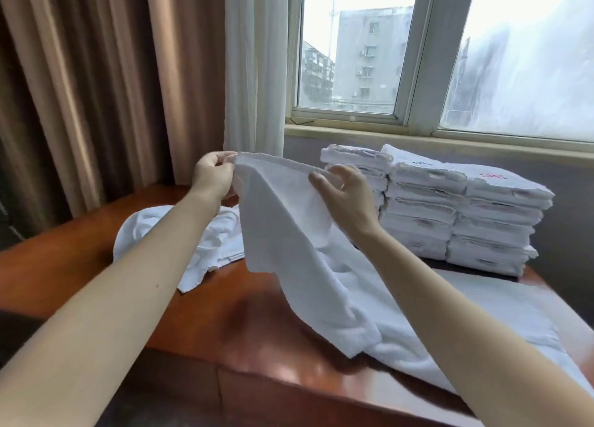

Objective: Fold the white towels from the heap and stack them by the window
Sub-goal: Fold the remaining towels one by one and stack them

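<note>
White towel (289,227) partly hides folded stacks (466,208) beneath the window (353,57).

A glossy reddish wooden table (250,314) stands in a corner. Brown curtains (80,89) hang on the left, with a sheer curtain (254,63) beside the window (414,57). Grey daylight enters; apartment blocks (369,57) show outside above a beige sill (418,139).

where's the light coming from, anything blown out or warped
Head view: daylight comes through the window, right pane washed out; soft glare on the wooden table; wide-angle lens bows the brown curtain at the left; the held towel looks sharp.
</note>
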Demonstrator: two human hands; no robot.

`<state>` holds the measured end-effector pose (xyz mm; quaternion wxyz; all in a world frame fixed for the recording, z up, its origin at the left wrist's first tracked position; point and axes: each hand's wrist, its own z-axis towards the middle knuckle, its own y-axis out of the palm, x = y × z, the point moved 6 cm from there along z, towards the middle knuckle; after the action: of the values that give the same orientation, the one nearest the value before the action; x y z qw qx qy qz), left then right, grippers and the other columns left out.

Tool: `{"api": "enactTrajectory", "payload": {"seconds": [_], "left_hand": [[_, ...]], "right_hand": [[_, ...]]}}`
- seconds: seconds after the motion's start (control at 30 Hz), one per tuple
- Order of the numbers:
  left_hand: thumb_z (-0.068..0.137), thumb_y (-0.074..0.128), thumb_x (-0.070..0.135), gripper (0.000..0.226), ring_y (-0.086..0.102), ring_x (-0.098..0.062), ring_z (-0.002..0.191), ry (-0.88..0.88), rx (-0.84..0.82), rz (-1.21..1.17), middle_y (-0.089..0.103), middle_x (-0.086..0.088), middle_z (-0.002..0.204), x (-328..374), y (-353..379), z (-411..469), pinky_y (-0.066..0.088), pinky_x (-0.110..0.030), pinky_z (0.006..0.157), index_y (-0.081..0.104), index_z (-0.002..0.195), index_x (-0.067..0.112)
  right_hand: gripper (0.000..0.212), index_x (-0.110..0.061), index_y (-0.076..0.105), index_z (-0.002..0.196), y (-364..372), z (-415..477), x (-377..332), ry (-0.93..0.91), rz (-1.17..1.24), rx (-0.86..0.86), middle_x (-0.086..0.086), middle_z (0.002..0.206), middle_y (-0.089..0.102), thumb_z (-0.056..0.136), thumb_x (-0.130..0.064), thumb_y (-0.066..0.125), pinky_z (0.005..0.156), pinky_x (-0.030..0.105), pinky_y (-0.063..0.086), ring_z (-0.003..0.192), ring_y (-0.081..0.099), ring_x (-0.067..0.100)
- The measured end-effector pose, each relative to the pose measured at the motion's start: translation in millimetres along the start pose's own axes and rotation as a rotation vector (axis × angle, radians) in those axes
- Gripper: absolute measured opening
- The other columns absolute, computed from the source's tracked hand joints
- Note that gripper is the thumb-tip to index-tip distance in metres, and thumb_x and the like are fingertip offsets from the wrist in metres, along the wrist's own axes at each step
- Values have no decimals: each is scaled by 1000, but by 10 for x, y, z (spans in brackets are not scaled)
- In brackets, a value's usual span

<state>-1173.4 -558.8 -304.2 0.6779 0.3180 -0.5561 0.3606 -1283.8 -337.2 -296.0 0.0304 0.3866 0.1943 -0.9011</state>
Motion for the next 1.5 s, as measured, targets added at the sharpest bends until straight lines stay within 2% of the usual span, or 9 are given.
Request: {"api": "enactTrajectory", "payload": {"seconds": [0.17, 0.27, 0.4, 0.53, 0.7, 0.83, 1.0, 1.27, 1.5], "left_hand": [[98, 48, 13, 56, 54, -7, 92, 34, 5, 216, 59, -4, 127, -366, -69, 88, 40, -4, 68, 33, 151, 6], [98, 50, 17, 50, 49, -16, 127, 79, -64, 286, 48, -9, 145, -593, -9, -43, 35, -21, 95, 40, 147, 10], [95, 52, 21, 37, 50, -11, 120, 232, -129, 394, 55, 4, 133, -728, 149, -306, 42, -38, 105, 53, 132, 22], [90, 58, 21, 28, 41, 2, 114, 564, -203, 682, 59, 16, 112, -662, 591, -667, 24, -51, 117, 66, 116, 28], [91, 60, 30, 46, 45, -13, 130, 613, -592, 801, 51, 8, 140, -897, 1324, -1097, 37, -33, 107, 52, 136, 27], [91, 59, 40, 70, 10, -19, 150, 675, -762, 1080, 22, 1, 160, -1201, 1789, -1358, 10, -38, 121, 28, 152, 25], [93, 50, 44, 76, -8, -22, 152, 749, -889, 1252, 5, -1, 165, -1431, 2241, -1597, -2, -45, 122, 13, 156, 25], [95, 42, 38, 57, 26, -22, 141, 774, -952, 1168, 38, -2, 146, -1480, 2836, -2019, -1, -47, 122, 33, 150, 26], [97, 40, 30, 53, 25, -23, 141, 744, -993, 1054, 34, -5, 148, -1488, 3240, -2377, 3, -44, 121, 34, 149, 20]], "right_hand": [[21, -10, 74, 101, 623, -297, 160, 127, 169, -502, -1, 91, 74, 97, -27, 62, 75, 26, 54, 80, 67, 4], [26, -12, 72, 108, 833, -524, 320, 243, 227, -765, 6, 101, 76, 102, -29, 52, 80, 13, 51, 92, 71, 7], [20, -20, 74, 100, 630, -535, 629, 235, 27, -549, -3, 93, 77, 98, -22, 55, 86, 26, 51, 92, 70, 8], [31, -27, 66, 122, 174, -636, 979, 296, -258, -331, -8, 123, 66, 94, -21, 52, 95, 34, 49, 114, 59, 12], [61, -19, 31, 151, -445, -934, 1366, 408, -638, -383, 5, 152, 40, 94, -30, 51, 112, 42, 32, 140, 35, 26], [75, -20, 8, 157, -827, -1331, 1693, 580, -867, -507, 3, 162, 17, 97, -56, 37, 118, 58, 6, 149, 11, 28], [72, -28, 7, 158, -1220, -1604, 1956, 549, -945, -532, -4, 166, -4, 97, -66, 19, 117, 60, -9, 152, -11, 26], [71, -33, 13, 156, -1832, -1607, 2264, 519, -931, -499, -8, 166, 0, 95, -69, 21, 119, 56, -9, 152, -7, 21], [73, -36, 15, 156, -2360, -1667, 2487, 544, -931, -474, -11, 165, 3, 93, -71, 23, 119, 52, -8, 152, -4, 16]]}}
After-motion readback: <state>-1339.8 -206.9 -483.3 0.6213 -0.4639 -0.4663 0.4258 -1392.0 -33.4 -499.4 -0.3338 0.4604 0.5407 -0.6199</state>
